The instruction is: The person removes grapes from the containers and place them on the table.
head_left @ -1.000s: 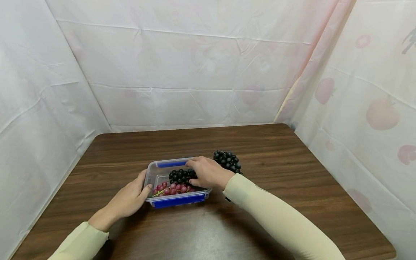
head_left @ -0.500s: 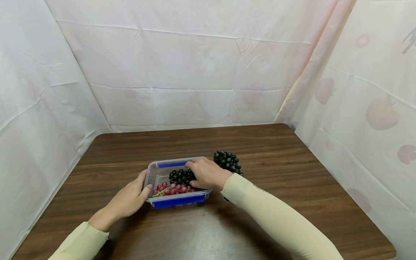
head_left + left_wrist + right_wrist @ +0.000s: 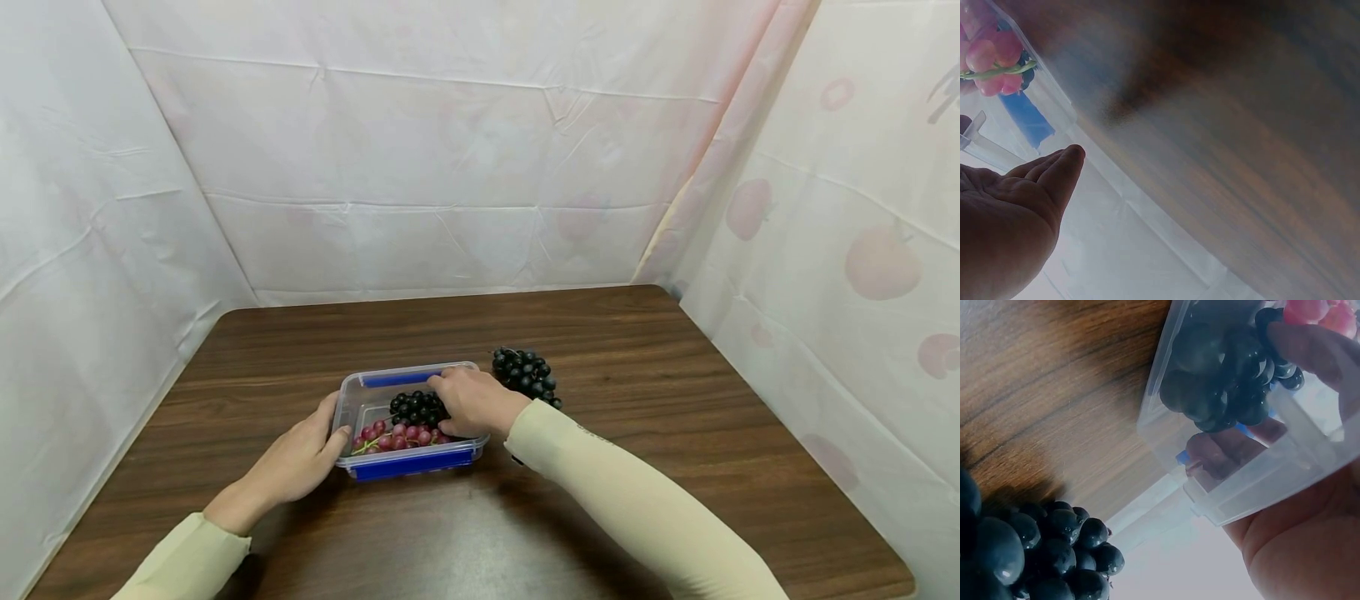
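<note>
A clear plastic food container (image 3: 412, 463) with blue side latches stands on the table. Inside lie a bunch of black grapes (image 3: 411, 407) and, nearer the front, a bunch of red grapes (image 3: 397, 437) with a green stem. My left hand (image 3: 295, 461) holds the container's left wall, thumb over the rim and fingers outside. Reaching in over the right side, my right hand (image 3: 474, 402) holds the black grapes. In the right wrist view its thumb (image 3: 1307, 350) touches them, and its fingers show blurred through the wall. Part of this bunch is hidden under the hand.
Another bunch of black grapes (image 3: 525, 373) lies on the brown wooden table (image 3: 637, 417), just behind and right of my right hand. White sheeting (image 3: 420, 167) hangs along the back and both sides of the table.
My right hand and forearm have shifted slightly left and lower, still inside the container. The left hand, the container and the outside bunch look unmoved.
</note>
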A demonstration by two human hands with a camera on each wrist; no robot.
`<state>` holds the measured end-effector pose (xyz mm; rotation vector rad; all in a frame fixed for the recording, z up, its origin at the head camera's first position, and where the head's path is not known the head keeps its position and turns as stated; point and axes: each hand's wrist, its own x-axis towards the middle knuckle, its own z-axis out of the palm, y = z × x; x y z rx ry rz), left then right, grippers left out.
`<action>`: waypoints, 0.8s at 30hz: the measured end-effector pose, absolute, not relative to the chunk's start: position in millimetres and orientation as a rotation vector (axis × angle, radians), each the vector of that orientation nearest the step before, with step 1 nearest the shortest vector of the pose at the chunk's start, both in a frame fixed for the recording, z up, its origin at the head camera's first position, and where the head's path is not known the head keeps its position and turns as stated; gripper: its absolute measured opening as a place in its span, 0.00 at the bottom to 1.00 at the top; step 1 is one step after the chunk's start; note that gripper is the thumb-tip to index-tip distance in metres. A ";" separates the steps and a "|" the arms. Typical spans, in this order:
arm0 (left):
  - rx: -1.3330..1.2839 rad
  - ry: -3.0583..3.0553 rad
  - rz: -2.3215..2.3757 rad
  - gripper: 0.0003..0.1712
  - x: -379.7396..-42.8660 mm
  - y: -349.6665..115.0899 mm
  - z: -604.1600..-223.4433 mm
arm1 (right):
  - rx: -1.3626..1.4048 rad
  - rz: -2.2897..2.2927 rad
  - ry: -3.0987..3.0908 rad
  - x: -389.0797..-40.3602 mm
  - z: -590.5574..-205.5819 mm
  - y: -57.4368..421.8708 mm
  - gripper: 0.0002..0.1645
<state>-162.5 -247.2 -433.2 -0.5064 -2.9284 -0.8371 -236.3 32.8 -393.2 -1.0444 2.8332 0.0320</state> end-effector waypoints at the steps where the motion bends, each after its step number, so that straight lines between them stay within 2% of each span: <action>1: -0.506 -2.929 -0.836 0.34 -162.4 -247.1 -433.1 | -1.046 0.040 2.833 -236.4 -393.4 32.3 0.40; 24: -0.504 -2.931 -0.835 0.34 -161.0 -247.7 -431.7 | -1.089 0.180 2.816 -238.3 -397.6 24.8 0.39</action>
